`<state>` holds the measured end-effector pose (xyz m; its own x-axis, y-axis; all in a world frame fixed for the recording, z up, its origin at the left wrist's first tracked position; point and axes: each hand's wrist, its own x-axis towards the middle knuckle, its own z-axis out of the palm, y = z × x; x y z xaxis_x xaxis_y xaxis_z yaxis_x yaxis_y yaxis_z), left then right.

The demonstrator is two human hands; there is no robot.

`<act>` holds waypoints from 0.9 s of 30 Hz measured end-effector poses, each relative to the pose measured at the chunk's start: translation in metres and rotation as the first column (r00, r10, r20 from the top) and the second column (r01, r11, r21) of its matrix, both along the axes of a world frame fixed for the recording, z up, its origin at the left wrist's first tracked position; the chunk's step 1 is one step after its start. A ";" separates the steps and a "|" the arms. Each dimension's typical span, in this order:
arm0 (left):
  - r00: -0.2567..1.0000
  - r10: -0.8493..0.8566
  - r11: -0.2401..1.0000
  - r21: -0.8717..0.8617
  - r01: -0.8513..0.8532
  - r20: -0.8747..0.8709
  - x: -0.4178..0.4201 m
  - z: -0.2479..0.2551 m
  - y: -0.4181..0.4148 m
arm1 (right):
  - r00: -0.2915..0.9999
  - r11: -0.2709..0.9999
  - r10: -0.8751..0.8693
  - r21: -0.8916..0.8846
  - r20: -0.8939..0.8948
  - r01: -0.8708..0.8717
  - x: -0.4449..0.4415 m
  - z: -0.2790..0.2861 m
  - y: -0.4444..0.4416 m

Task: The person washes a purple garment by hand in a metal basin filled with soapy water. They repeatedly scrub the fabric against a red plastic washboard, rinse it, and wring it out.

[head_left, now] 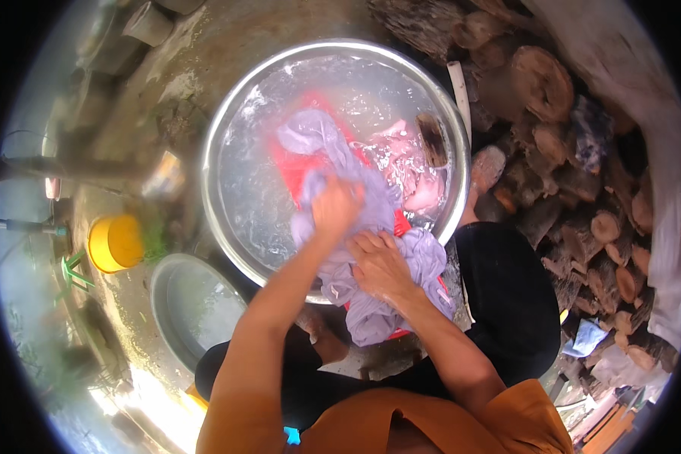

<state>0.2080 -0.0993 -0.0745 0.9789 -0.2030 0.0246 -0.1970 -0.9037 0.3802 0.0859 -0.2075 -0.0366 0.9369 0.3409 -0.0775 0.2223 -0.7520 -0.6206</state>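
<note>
A lavender garment lies wet and bunched over a red plastic board, probably a washboard. The board slopes from the water over the near rim of a large metal basin. My left hand, blurred by motion, is clenched on the garment's middle. Closer to me, my right hand presses on the cloth, its fingers curled into the folds. Pink cloth floats in the cloudy water at the basin's right side. Beside it, against the wall, rests a wooden block, perhaps a scrubbing brush.
A smaller grey basin holding water stands at the near left. Beyond it are a yellow tub and a green plastic object. Stacked firewood fills the right side, close to my foot.
</note>
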 end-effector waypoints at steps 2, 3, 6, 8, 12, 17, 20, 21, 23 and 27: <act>0.967 -0.032 0.986 0.165 -0.011 0.252 0.055 -0.037 0.025 | 0.987 0.998 -0.057 0.031 0.147 0.053 -0.005 0.006 0.007; 0.924 -0.135 0.971 0.233 0.051 0.357 0.065 -0.044 0.030 | 0.975 0.994 -0.104 0.033 0.195 0.099 -0.005 0.011 0.005; 0.993 0.060 0.997 -0.056 -0.054 0.103 0.057 -0.055 0.040 | 0.964 0.963 -0.246 0.137 0.099 0.232 -0.025 0.033 0.008; 0.901 0.008 0.974 -0.200 -0.105 -0.433 0.015 0.035 0.008 | 0.939 0.914 -0.340 0.247 0.040 0.321 -0.029 0.016 -0.004; 0.972 -0.220 0.944 -0.233 0.232 0.076 -0.056 0.030 0.001 | 0.955 0.932 -0.296 0.210 -0.032 0.296 -0.042 -0.005 -0.007; 0.957 0.245 0.953 0.145 -0.267 0.157 0.076 -0.033 0.025 | 0.953 0.848 -0.289 0.488 0.093 0.209 -0.026 0.001 0.007; 0.989 0.145 0.985 0.093 -0.144 -0.004 0.070 -0.033 0.037 | 0.945 0.836 -0.303 0.509 0.122 0.202 -0.026 -0.001 0.005; 0.981 0.071 0.997 0.027 -0.067 -0.183 0.056 -0.017 0.036 | 0.943 0.833 -0.314 0.509 0.113 0.216 -0.026 -0.003 0.004; 0.948 -0.135 0.988 -0.106 0.109 -0.289 0.008 0.041 0.029 | 0.938 0.834 -0.333 0.493 0.094 0.247 -0.026 -0.008 -0.003; 0.955 -0.235 0.970 -0.107 0.219 -0.182 -0.063 0.040 0.019 | 0.944 0.871 -0.326 0.402 0.043 0.282 -0.024 -0.003 -0.010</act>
